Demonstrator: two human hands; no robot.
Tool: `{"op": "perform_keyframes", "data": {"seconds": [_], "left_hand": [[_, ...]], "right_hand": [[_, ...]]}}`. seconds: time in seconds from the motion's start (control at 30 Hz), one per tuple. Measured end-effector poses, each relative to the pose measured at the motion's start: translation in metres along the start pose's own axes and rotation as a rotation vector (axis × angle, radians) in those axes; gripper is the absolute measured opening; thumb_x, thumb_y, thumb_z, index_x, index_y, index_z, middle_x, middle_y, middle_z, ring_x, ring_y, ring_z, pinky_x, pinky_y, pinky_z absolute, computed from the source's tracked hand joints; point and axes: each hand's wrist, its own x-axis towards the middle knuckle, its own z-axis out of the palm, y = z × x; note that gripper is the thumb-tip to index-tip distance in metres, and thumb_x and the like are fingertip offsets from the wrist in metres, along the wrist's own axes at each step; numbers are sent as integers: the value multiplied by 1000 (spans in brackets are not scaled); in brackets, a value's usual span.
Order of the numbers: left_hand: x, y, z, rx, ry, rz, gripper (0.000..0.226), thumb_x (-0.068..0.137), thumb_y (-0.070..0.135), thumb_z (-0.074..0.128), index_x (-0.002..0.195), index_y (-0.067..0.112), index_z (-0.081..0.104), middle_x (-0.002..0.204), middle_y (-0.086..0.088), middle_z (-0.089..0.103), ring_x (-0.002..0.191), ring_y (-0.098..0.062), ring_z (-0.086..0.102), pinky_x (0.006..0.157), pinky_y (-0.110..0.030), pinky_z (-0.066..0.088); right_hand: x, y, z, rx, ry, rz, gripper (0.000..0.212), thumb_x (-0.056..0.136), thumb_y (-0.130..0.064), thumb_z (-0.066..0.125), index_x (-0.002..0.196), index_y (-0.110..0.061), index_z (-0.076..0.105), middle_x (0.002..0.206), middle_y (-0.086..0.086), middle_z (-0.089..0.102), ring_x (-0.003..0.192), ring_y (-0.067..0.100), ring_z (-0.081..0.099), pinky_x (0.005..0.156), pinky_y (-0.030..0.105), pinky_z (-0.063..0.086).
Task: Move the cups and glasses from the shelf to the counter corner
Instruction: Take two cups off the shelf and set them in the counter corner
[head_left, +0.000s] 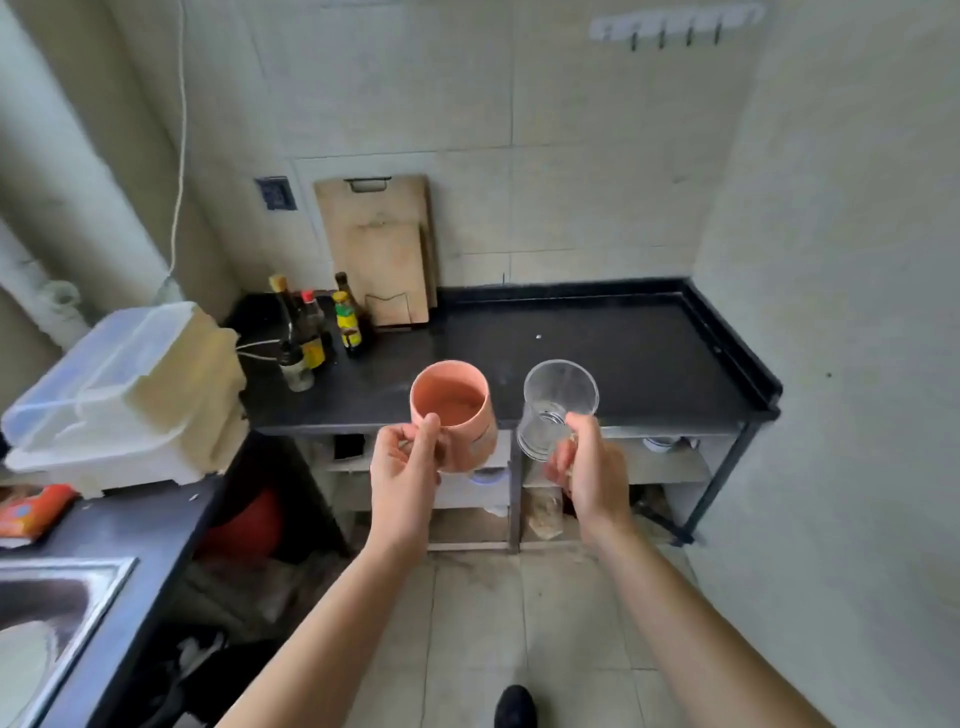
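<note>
My left hand (408, 467) grips a pink mug (451, 410) by its handle, held upright in the air at the front edge of the black counter (597, 353). My right hand (589, 470) holds a clear glass mug (556, 408) by its handle, just right of the pink one and tilted slightly. Both are empty and hang over the counter's front edge. Below the counter is a shelf (670, 467) with a pale cup or bowl (660, 443) partly showing under the counter edge.
Sauce bottles (332, 327) cluster at the counter's back left beside wooden cutting boards (384, 254) leaning on the wall. A white plastic dish box (130, 395) stands to the left, with a steel sink (52, 618) at lower left. The counter's right corner meets the tiled wall.
</note>
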Motion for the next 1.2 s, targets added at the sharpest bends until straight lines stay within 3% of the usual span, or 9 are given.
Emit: {"op": "perform_keyframes", "data": {"seconds": [0.17, 0.27, 0.37, 0.5, 0.73, 0.9, 1.0, 1.2], "left_hand": [[97, -20, 117, -16, -159, -56, 33, 93, 41, 65, 89, 12, 51, 74, 5, 59, 66, -10, 52, 67, -27, 46], [141, -15, 183, -14, -217, -104, 34, 91, 43, 67, 89, 12, 51, 79, 0, 60, 70, -12, 52, 71, -33, 46], [179, -11, 240, 14, -207, -164, 39, 86, 47, 71, 84, 13, 51, 78, 1, 64, 68, -11, 54, 67, -30, 46], [231, -29, 315, 133, -173, -221, 24, 89, 32, 65, 83, 12, 52, 78, -4, 64, 72, -17, 56, 65, -30, 48], [310, -84, 439, 282, -180, -296, 19, 95, 30, 54, 108, 17, 49, 99, -4, 61, 82, -16, 61, 61, -27, 48], [368, -108, 541, 360, -176, -393, 26, 96, 31, 50, 117, 17, 43, 106, -7, 62, 93, -24, 64, 81, -39, 57], [407, -125, 595, 375, -152, -450, 30, 96, 32, 48, 121, 17, 43, 106, -7, 65, 87, -21, 64, 72, -35, 54], [466, -168, 657, 477, -196, -588, 43, 94, 28, 44, 131, 7, 48, 115, -21, 66, 81, -21, 56, 66, -31, 44]], "right_hand": [[123, -34, -28, -11, 107, 16, 52, 81, -49, 50, 43, -14, 45, 54, -1, 52, 56, 13, 60, 69, 41, 59], [185, -60, -48, -27, 165, 30, 52, 90, -43, 50, 50, -10, 51, 55, 1, 55, 67, 19, 61, 67, 40, 63], [238, -77, -71, -69, 242, 17, 52, 93, -41, 50, 52, -9, 52, 59, 1, 58, 77, 19, 64, 70, 41, 65], [314, -77, -97, -89, 317, 43, 53, 94, -41, 51, 51, -10, 52, 73, 5, 65, 92, 18, 67, 70, 39, 65], [462, -48, -140, -147, 324, 184, 49, 98, -45, 45, 66, -10, 57, 89, 4, 70, 86, 22, 69, 61, 28, 51], [578, -48, -182, -258, 280, 248, 53, 101, -44, 37, 74, -8, 65, 82, 1, 68, 79, 22, 68, 58, 30, 43], [648, -54, -198, -294, 241, 264, 49, 100, -43, 38, 75, -11, 66, 79, 2, 66, 74, 21, 64, 63, 36, 46], [755, -41, -200, -295, 268, 351, 50, 99, -45, 32, 80, -15, 67, 88, -2, 64, 79, 13, 58, 59, 31, 37]]}}
